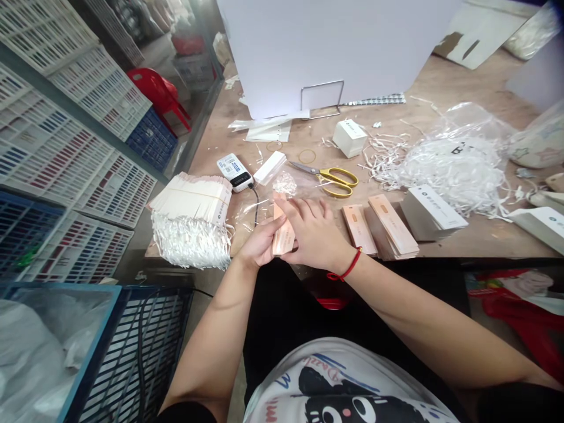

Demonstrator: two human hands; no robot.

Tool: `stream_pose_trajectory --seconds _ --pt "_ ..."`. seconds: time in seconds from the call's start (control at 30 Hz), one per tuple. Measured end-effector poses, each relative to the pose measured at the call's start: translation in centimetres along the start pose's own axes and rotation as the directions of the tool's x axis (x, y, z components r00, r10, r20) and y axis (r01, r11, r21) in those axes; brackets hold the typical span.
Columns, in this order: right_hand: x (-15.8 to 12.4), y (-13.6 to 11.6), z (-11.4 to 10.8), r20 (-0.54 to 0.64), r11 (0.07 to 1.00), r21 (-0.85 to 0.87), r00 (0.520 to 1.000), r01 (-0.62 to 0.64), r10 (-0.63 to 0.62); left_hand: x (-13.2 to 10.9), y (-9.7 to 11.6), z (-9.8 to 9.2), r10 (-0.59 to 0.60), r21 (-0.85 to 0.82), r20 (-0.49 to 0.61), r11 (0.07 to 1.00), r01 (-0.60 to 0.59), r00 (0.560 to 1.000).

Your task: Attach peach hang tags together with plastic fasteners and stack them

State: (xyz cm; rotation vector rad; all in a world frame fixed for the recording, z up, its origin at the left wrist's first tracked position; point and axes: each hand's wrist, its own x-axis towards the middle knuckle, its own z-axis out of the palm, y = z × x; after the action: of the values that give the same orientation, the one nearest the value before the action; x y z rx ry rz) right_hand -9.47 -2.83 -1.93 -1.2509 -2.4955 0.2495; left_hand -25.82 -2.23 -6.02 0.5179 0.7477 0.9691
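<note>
Just over the table's front edge, my left hand (263, 239) grips a narrow orange paper tag (284, 239), or a thin stack of them; the thickness is hard to tell. My right hand (315, 232), with a red cord bracelet at the wrist, lies across it, fingers on its face and thumb at its lower end. Beyond the fingertips is a small clear bag of tiny white pieces (285, 184). Right of my hands lie two stacks of similar orange tags (359, 229) (392, 226). To the left is a banded bundle of strung white tags (191, 200).
Yellow-handled scissors (337, 181), a white boxy device (235, 171) with a cable and a white card stack (269, 168) lie ahead. A bag of white strings (456, 167) and more card stacks (434, 211) are at right. Crates (57, 135) stand left; a white panel (335, 53) rises behind.
</note>
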Motion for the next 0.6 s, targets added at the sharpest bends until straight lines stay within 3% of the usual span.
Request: stream_pose_trajectory --seconds 0.13,0.27,0.4,0.6 --pt "-1.4 -1.6 -0.9 -0.069 0.999 0.031 0.997 0.019 -0.017 -0.3 0.1 0.5 0.042 0.012 -0.025 0.999 -0.042 0.999" --pt "-1.9 -2.5 -0.5 -0.102 0.993 0.116 0.994 -0.032 0.044 -0.3 0.1 0.7 0.076 0.015 -0.051 0.997 -0.075 0.996" --pt "-0.8 -1.0 0.8 -0.056 0.986 0.158 0.996 -0.062 0.071 0.1 0.1 0.4 0.064 0.021 -0.039 0.998 -0.063 0.997" --pt "0.4 1.3 1.9 -0.145 0.99 0.079 0.981 -0.116 0.127 0.0 0.5 0.6 -0.018 0.011 -0.013 1.0 0.019 1.0"
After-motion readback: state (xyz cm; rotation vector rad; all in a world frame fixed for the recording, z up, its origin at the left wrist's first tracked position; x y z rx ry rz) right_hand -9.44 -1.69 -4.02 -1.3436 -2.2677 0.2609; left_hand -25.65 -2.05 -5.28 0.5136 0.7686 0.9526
